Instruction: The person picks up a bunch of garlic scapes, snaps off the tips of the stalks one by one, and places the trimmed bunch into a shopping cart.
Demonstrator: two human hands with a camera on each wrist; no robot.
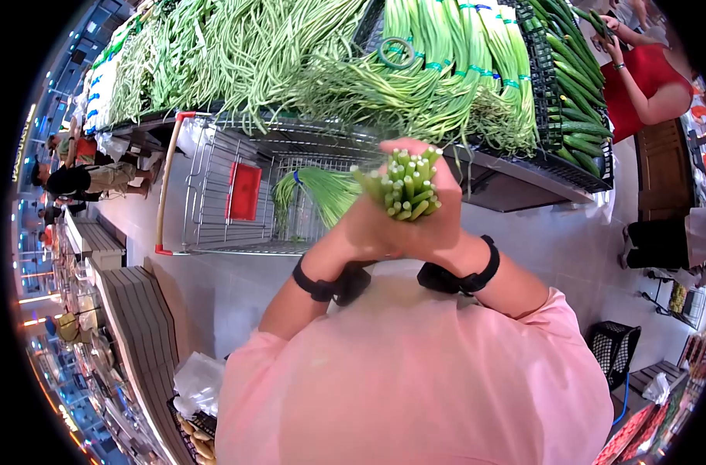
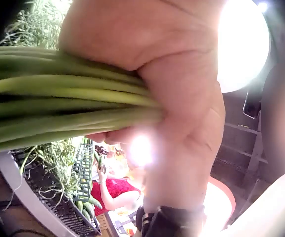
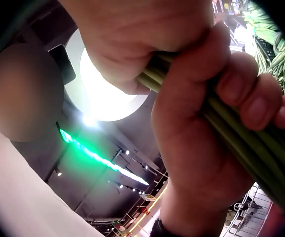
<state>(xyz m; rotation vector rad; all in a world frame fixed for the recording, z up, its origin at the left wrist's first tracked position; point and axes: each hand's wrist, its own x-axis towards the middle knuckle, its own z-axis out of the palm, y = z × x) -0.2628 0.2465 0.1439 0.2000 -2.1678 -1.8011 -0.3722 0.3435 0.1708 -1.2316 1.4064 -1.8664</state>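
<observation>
In the head view, a bunch of long green stalks [image 1: 409, 186] stands with its pale cut ends up in front of the chest. The left hand [image 1: 360, 229] and the right hand [image 1: 448, 205] both grip it, touching each other. In the right wrist view, fingers of the left hand [image 3: 192, 133] curl round the stalks [image 3: 251, 143], close against the right hand [image 3: 142, 29]. The left wrist view has the stalks [image 2: 58, 103] stretching leftward from the hands. A similar bundle [image 1: 322, 190] with a blue tie lies in the shopping cart [image 1: 205, 194].
Beyond the cart is a display of long beans [image 1: 244, 54], tied green bundles [image 1: 461, 39] and cucumbers [image 1: 578, 77] in black crates. A person in red [image 1: 651, 85] stands at the right. Other shoppers [image 1: 74, 182] are at the left. A black basket [image 1: 612, 349] is at lower right.
</observation>
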